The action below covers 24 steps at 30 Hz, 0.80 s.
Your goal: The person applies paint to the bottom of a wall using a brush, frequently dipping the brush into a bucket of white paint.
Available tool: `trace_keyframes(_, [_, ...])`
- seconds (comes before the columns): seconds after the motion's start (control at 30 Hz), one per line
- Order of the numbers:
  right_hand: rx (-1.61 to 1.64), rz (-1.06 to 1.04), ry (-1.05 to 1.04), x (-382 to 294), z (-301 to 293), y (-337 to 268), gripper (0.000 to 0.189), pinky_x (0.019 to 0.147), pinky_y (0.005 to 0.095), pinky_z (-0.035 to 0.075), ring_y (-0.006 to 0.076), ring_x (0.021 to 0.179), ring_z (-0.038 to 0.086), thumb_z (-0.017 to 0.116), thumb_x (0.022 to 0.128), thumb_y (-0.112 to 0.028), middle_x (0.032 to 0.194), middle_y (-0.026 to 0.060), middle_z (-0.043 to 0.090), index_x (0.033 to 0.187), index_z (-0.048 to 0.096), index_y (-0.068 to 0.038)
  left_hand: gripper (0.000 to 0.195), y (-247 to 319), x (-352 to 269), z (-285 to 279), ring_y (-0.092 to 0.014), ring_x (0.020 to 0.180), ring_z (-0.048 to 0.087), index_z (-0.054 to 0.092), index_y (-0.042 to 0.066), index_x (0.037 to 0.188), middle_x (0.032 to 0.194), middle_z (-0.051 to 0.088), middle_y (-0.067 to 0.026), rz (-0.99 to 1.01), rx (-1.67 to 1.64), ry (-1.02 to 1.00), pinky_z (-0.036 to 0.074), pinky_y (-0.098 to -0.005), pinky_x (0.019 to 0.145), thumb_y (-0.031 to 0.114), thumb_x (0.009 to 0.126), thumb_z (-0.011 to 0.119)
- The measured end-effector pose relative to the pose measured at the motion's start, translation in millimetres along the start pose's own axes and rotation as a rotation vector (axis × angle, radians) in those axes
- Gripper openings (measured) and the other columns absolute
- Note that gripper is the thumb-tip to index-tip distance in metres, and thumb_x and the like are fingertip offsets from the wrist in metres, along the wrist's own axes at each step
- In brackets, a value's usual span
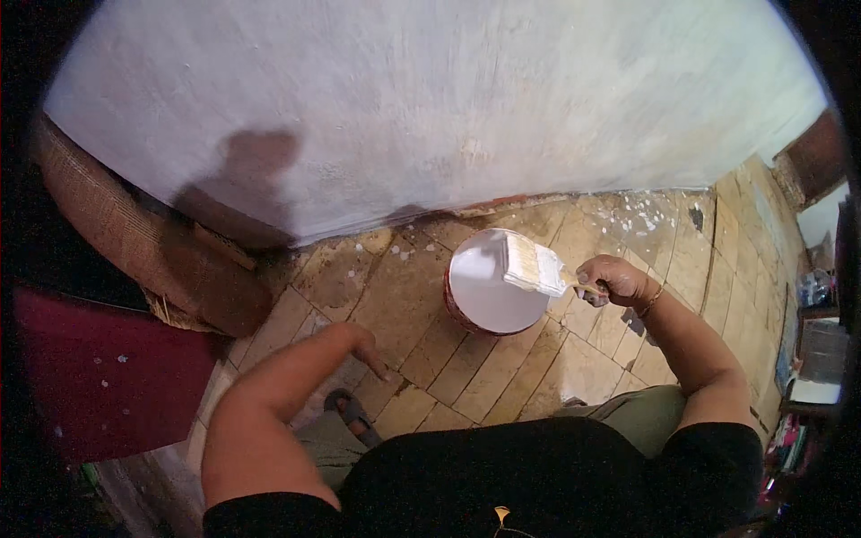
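Note:
My right hand grips the handle of a wide paintbrush, whose bristles and ferrule are coated in white paint. The bristle end is over the right part of a round bucket of white paint; whether it touches the paint I cannot tell. The bucket stands on the tiled floor in front of me, near the wall. My left hand hangs low to the left of the bucket, its fingers pointing down, apart from the bucket. No object shows in it, but its palm side is hidden.
A whitish painted wall rises ahead, its lower edge chipped. White paint spots mark the floor tiles. At the left lie a brown textured furniture piece and a dark red surface. Various household items stand at the far right.

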State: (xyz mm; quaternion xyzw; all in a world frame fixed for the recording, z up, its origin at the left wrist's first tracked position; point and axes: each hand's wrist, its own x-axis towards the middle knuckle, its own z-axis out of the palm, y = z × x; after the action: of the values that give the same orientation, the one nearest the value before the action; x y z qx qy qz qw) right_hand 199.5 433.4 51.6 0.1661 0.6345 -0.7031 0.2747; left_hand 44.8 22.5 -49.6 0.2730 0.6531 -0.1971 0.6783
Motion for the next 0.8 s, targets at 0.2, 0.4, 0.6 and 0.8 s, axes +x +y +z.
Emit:
trace_keyframes(0.2, [0.108, -0.152, -0.145, -12.0, 50.3, -35.9, 0.028, 0.041, 0.0251, 0.035, 0.0114, 0.042, 0.044, 0.054, 0.08, -0.025, 0.053, 0.0054, 0.051, 0.074, 0.06, 0.001, 0.1, -38.8, -104.2, -27.0, -0.036, 0.12, 0.041, 0.051, -0.003, 0.12, 0.129, 0.044, -0.0234, -0.043, 0.046, 0.245, 0.035, -0.0416, 0.097, 0.075, 0.058, 0.06])
trace_keyframes(0.4, [0.476, -0.001, -0.057, 23.2, 161.1, -62.2, 0.021, 0.039, 0.0232, 0.026, 0.0081, 0.041, 0.033, 0.05, 0.089, -0.024, 0.057, -0.0001, 0.046, 0.083, 0.055, -0.005, 0.1, -75.2, -121.6, 31.1, -0.035, 0.118, 0.044, 0.041, -0.009, 0.125, 0.129, 0.043, -0.0242, 0.215, -0.099, 0.4, 0.035, -0.0384, 0.1, 0.069, 0.065, 0.06])
trace_keyframes(0.6, [0.384, 0.02, 0.166, 110.2, 243.1, -16.7, 0.019, 0.039, 0.0238, 0.024, 0.0086, 0.046, 0.033, 0.049, 0.09, -0.027, 0.063, -0.0002, 0.042, 0.084, 0.048, -0.009, 0.087, -101.1, -46.5, 72.7, -0.029, 0.118, 0.044, 0.037, -0.005, 0.129, 0.129, 0.044, -0.0206, 0.546, -0.944, 0.3, 0.038, -0.037, 0.096, 0.055, 0.072, 0.066])
trace_keyframes(0.8, [0.334, 0.079, 0.426, 202.3, 264.3, 37.9, 0.018, 0.039, 0.0268, 0.031, 0.0117, 0.046, 0.039, 0.05, 0.089, -0.026, 0.062, 0.0006, 0.042, 0.082, 0.046, -0.009, 0.075, -120.9, -37.9, 77.0, -0.025, 0.113, 0.047, 0.039, -0.003, 0.128, 0.126, 0.046, -0.0162, 0.561, -0.951, 0.34, 0.041, -0.0378, 0.092, 0.046, 0.078, 0.064])
